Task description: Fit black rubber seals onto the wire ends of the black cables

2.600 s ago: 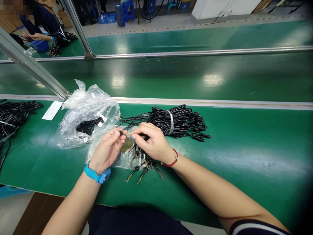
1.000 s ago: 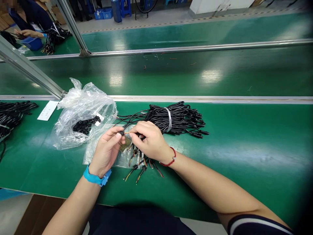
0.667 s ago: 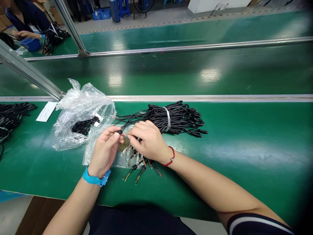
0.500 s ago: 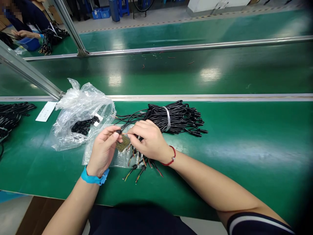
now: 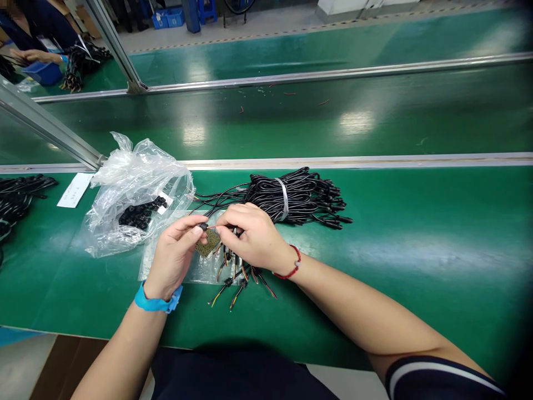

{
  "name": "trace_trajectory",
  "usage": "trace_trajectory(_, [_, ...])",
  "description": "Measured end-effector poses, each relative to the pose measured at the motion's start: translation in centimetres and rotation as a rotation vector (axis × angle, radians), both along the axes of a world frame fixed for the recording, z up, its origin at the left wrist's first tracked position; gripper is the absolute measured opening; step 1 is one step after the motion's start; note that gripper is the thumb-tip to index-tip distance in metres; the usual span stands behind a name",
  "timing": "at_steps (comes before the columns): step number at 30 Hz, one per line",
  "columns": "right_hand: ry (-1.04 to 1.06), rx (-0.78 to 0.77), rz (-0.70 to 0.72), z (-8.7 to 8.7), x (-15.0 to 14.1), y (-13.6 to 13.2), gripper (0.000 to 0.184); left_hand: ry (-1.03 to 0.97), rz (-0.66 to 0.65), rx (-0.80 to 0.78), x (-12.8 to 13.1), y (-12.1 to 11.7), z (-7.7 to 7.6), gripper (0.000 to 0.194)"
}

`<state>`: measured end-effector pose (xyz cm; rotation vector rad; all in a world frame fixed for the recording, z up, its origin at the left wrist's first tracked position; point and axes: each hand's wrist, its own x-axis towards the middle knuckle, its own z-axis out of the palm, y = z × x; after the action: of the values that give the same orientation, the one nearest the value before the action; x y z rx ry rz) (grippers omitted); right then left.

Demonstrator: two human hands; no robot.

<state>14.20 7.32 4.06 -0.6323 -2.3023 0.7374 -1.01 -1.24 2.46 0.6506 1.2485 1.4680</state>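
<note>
My left hand (image 5: 177, 253), with a blue wristband, pinches a small black part (image 5: 203, 226) between thumb and fingertips. My right hand (image 5: 250, 236), with a red cord bracelet, pinches a thin coloured wire that meets that part. Under both hands lie cable ends with red and yellow wires (image 5: 233, 278) on a flat clear bag (image 5: 200, 269) that holds small brass-coloured pieces (image 5: 209, 243). A bundle of black cables (image 5: 300, 197), tied with a white band, lies just behind my right hand.
A crumpled clear bag (image 5: 133, 194) with small black parts sits to the left, a white paper slip (image 5: 75, 190) beyond it. More black cables (image 5: 16, 194) lie at the far left. A metal rail (image 5: 353, 161) borders the belt. Another person's hand (image 5: 35, 55) works at the far left corner.
Both hands have stayed together on the small part and the wire. The view has tilted a little, so everything sits slightly lower-left.
</note>
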Motion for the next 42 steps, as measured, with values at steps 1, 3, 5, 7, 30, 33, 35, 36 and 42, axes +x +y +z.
trace_trajectory(1, [0.000, 0.007, -0.005, 0.0, 0.0, 0.0, 0.016, 0.004, -0.003, 0.000, 0.0, 0.0, 0.0, 0.017])
trace_trajectory(3, [-0.013, 0.044, -0.019, -0.1, 0.0, 0.0, 0.017, 0.008, -0.006, -0.003, 0.0, -0.1, 0.0, 0.016])
trace_trajectory(5, [-0.038, 0.106, -0.036, -0.2, -0.1, 0.0, 0.020, 0.014, -0.004, -0.010, 0.1, -0.1, 0.1, 0.016])
trace_trajectory(7, [-0.062, 0.170, -0.045, -0.5, -0.1, -0.1, 0.022, 0.049, -0.001, -0.016, 0.2, -0.2, 0.1, 0.016])
trace_trajectory(30, [-0.083, 0.130, 0.130, -1.5, 1.1, 2.4, 0.015, 0.216, -0.037, -0.028, -0.3, 1.1, -0.3, 0.017])
trace_trajectory(33, [-0.037, 0.107, 0.126, -1.6, 1.2, 2.6, 0.014, 0.210, -0.072, -0.052, -0.2, 1.4, -0.2, 0.018])
trace_trajectory(35, [-0.026, 0.121, 0.122, -1.7, 1.2, 2.7, 0.016, 0.142, -0.102, -0.100, 0.0, 1.5, -0.1, 0.019])
trace_trajectory(36, [-0.025, 0.142, 0.117, -1.8, 1.2, 2.7, 0.017, 0.096, -0.115, -0.125, 0.1, 1.6, -0.1, 0.020])
trace_trajectory(42, [-0.049, 0.175, 0.133, -1.6, 1.2, 2.7, 0.016, 0.077, -0.037, -0.015, 0.6, 1.8, -1.2, 0.017])
